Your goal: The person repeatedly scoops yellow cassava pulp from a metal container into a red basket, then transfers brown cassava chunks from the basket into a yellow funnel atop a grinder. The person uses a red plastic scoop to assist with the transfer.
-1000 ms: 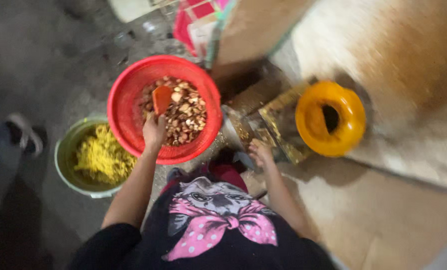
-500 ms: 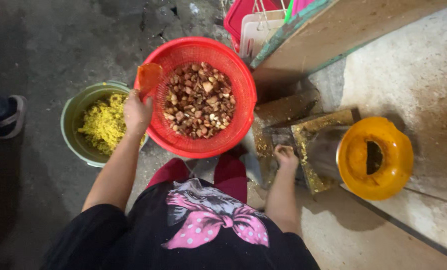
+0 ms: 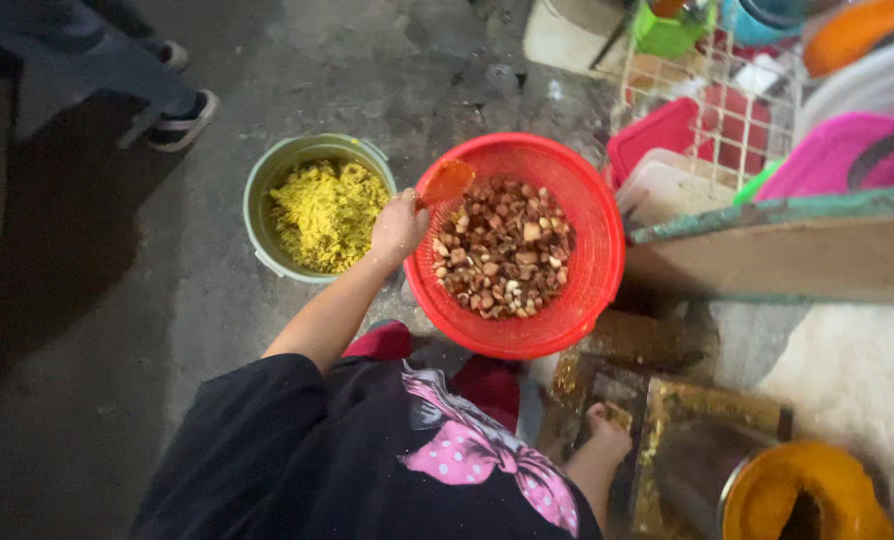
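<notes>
The person's right hand [image 3: 607, 425] is resting at 5 o'clock on a grimy metal frame [image 3: 667, 410], just beside a yellow-orange round container [image 3: 767, 495]; whether its fingers are clenched or released cannot be told. At centre, the left hand [image 3: 399, 228] is grasping an orange scoop [image 3: 447, 182] at the 9 o'clock rim of the red basket [image 3: 592, 230], which is holding brown chopped pieces [image 3: 502, 250]. Just beside the hand, at 9 o'clock, a green bucket [image 3: 267, 180] is holding yellow shredded material [image 3: 327, 212]. Farther off, at 1 o'clock, pink and white plastic lids [image 3: 667, 150] are leaning against a white wire rack [image 3: 737, 120]; a green cup-shaped container [image 3: 667, 30] is standing beyond. At 11 o'clock, another person's shoe [image 3: 182, 120] is showing.
</notes>
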